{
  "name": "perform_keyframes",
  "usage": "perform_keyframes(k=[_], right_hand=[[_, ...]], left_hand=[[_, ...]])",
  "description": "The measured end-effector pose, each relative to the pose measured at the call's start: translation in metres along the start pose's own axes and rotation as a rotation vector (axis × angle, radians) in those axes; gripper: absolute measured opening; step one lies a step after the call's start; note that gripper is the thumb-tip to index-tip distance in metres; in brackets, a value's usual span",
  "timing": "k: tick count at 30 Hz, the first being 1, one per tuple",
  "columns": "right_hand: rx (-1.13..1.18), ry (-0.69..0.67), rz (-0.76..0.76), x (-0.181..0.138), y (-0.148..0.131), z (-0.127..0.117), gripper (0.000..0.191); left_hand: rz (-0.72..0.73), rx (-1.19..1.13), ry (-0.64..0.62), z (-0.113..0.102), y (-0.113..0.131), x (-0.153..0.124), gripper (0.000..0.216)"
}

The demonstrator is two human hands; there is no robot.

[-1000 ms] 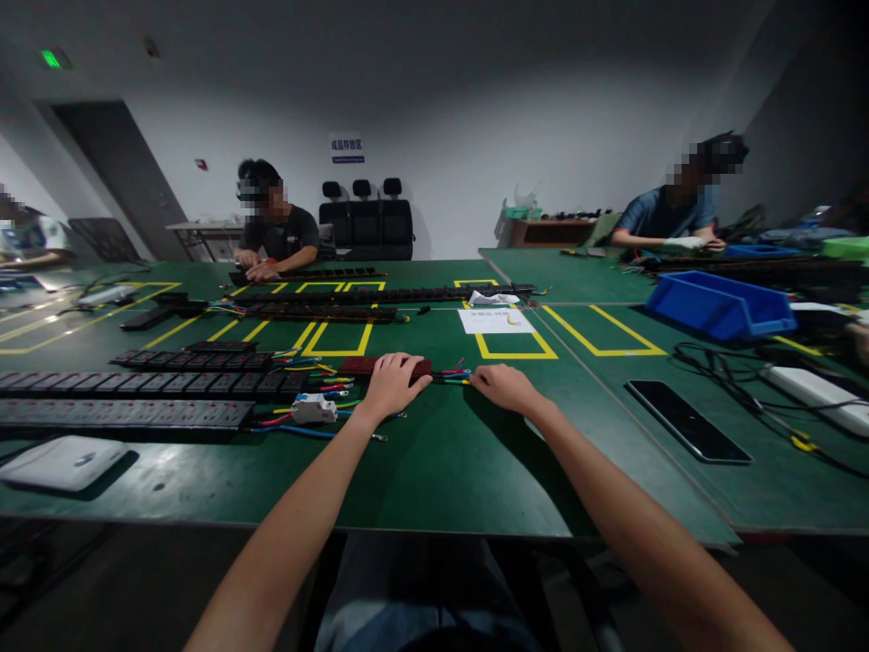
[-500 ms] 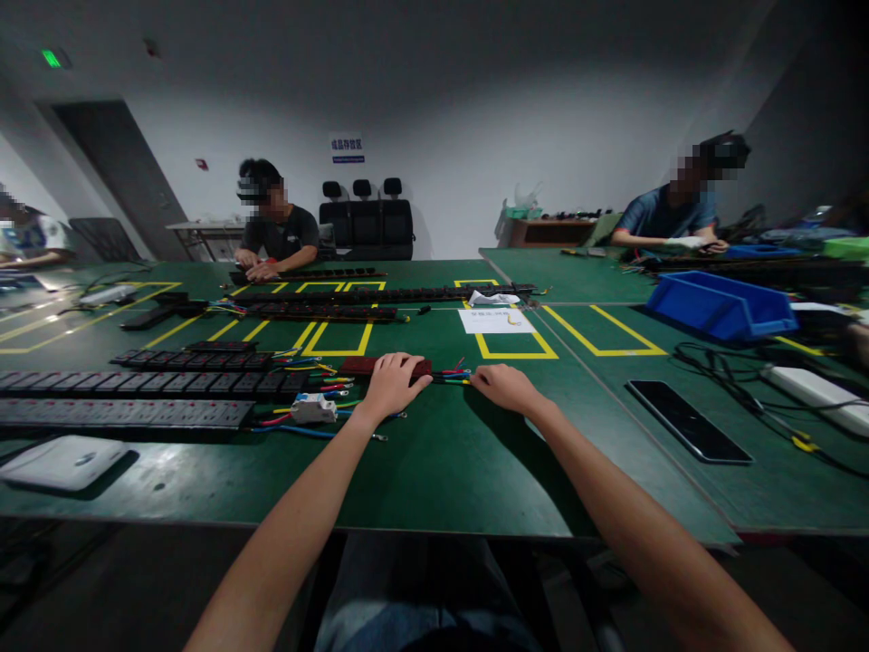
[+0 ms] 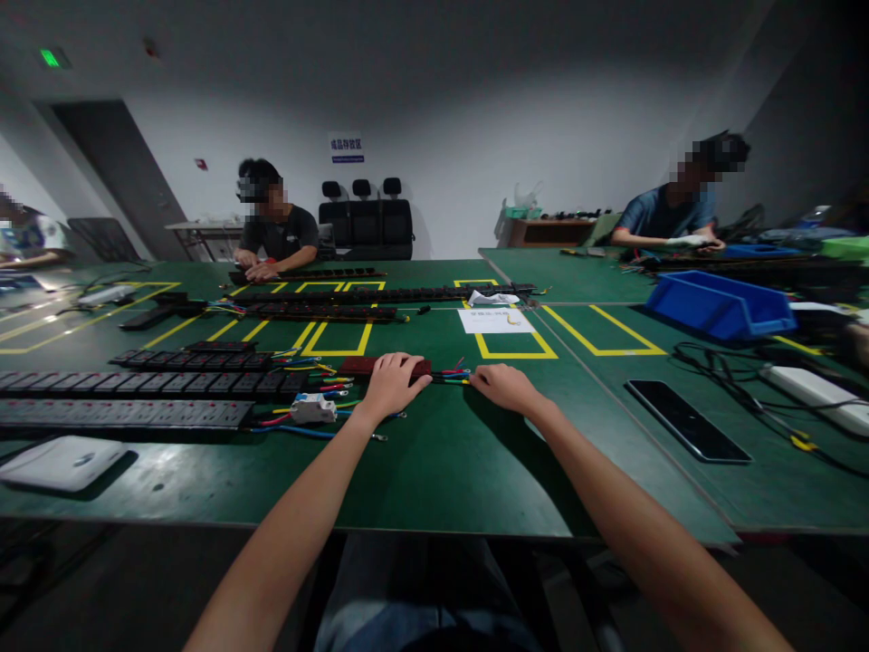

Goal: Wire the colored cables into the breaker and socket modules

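My left hand point(image 3: 392, 382) lies over a short dark red strip point(image 3: 354, 366), with its fingers across the top and the thumb at the near right end. Colored wires point(image 3: 446, 376) with metal end lugs run out of that end of the strip. At their tips, my right hand point(image 3: 506, 388) is closed in a pinch on the wires; the exact grip is partly hidden by the fingers. Just left of my left wrist, a pale grey breaker-like block point(image 3: 313, 408) sits among red, blue and yellow-green leads point(image 3: 291, 431).
Long black socket strips point(image 3: 128, 415) lie at the left, behind a white box point(image 3: 64, 462). To the right are a phone point(image 3: 687, 421), a blue bin point(image 3: 720, 306), black cables and a white power strip point(image 3: 818, 398). A paper sheet point(image 3: 497, 321) lies ahead. Co-workers sit across the table.
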State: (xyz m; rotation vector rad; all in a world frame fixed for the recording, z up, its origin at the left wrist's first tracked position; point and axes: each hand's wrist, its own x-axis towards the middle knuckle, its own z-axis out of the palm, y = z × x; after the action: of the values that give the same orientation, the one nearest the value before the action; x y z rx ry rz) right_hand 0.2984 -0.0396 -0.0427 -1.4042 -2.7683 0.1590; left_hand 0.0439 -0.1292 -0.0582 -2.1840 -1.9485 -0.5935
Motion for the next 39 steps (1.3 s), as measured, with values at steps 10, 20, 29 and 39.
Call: perform_keyframes(k=[10, 20, 29, 39], right_hand=[[0.044, 0.09, 0.042, 0.002, 0.003, 0.002, 0.037], [0.09, 0.192, 0.164, -0.001, 0.0, -0.001, 0.036], [0.138, 0.129, 0.148, 0.004, -0.003, 0.008, 0.039], [0.106, 0.11, 0.087, 0.006, 0.001, 0.011, 0.039]], left_hand=[[0.0, 0.007, 0.001, -0.001, 0.001, 0.0, 0.05], [-0.001, 0.0, -0.002, -0.003, 0.002, 0.0, 0.049], [0.002, 0.017, -0.007, -0.003, 0.002, 0.001, 0.051], [-0.004, 0.022, -0.007, -0.003, 0.002, 0.001, 0.051]])
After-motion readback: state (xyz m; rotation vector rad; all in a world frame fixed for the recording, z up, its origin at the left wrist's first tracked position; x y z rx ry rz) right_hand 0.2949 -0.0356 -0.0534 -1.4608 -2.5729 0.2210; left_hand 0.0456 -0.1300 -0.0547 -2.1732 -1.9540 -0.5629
